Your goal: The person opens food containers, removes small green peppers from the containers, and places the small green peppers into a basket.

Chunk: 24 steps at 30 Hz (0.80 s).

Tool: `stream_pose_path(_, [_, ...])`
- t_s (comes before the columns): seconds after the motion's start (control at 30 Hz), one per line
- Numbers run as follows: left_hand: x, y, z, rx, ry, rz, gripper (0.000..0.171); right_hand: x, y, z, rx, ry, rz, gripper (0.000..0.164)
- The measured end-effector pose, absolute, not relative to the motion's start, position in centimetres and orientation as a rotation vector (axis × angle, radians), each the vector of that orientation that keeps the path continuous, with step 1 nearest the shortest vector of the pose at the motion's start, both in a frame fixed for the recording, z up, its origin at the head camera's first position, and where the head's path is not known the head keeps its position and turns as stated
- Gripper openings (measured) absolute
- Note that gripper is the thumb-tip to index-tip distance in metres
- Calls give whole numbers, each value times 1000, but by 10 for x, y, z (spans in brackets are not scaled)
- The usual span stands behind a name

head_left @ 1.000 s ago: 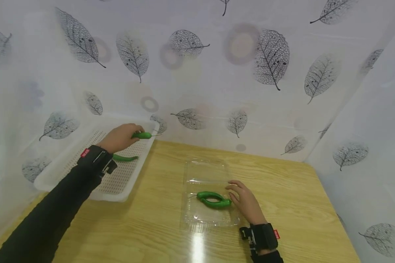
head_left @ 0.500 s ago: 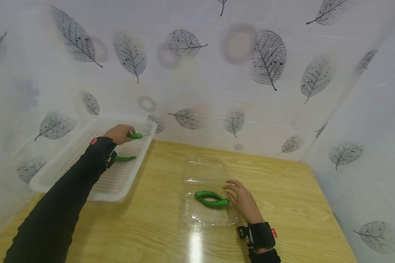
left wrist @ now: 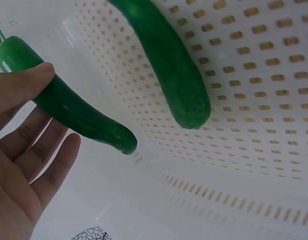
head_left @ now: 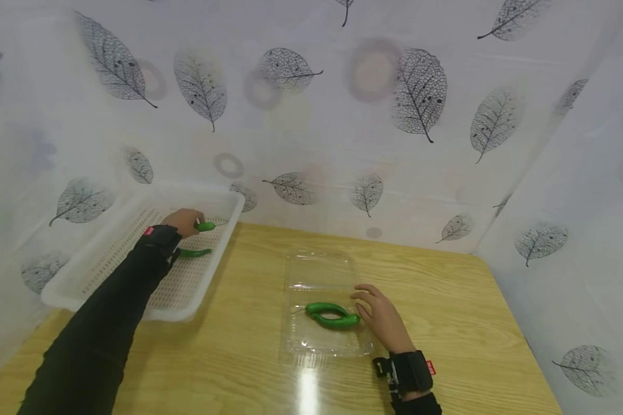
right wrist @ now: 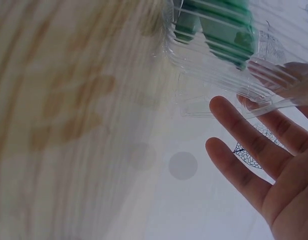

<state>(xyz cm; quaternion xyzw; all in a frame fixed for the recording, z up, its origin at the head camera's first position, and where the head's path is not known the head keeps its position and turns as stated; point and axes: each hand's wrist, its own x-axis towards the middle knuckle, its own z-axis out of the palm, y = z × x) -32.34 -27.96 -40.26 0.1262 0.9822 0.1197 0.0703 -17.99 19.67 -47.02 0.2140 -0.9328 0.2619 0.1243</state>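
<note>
My left hand pinches a green chili pepper by its stem end, thumb against fingers, inside a white perforated basket. In the left wrist view, the gripped pepper slants beside another green pepper lying on the basket's mesh floor. At the right edge of an opened clear plastic clamshell box is my right hand, its fingers loosely spread. Two green peppers lie curved together in the box's near half. Through its ribbed wall they look blurred in the right wrist view, near my thumb and fingers.
A wooden table carries the basket on the left and the box near the middle. Behind and beside it hangs a pale leaf-patterned sheet. Wood surface separates the basket from the box.
My left hand, still holding the pepper, has moved slightly left and lower into the basket. My right hand keeps its place at the box, while the whole head view has shifted slightly.
</note>
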Motion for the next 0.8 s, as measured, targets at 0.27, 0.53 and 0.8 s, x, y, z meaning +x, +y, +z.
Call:
stream_pose_path(0.27, [-336,-290,-422,336,2868,260,23,-180,196,-470,632,-2709,768,22])
stream_pose_path(0.53, [-362,-313,-457,373,2843,191,28,-180,198,-472,640,-2687,752,23])
stream_pose_path(0.8, [-334,-290,-433,327,2814,114,26,-180,197,-471,638,-2692,759,23])
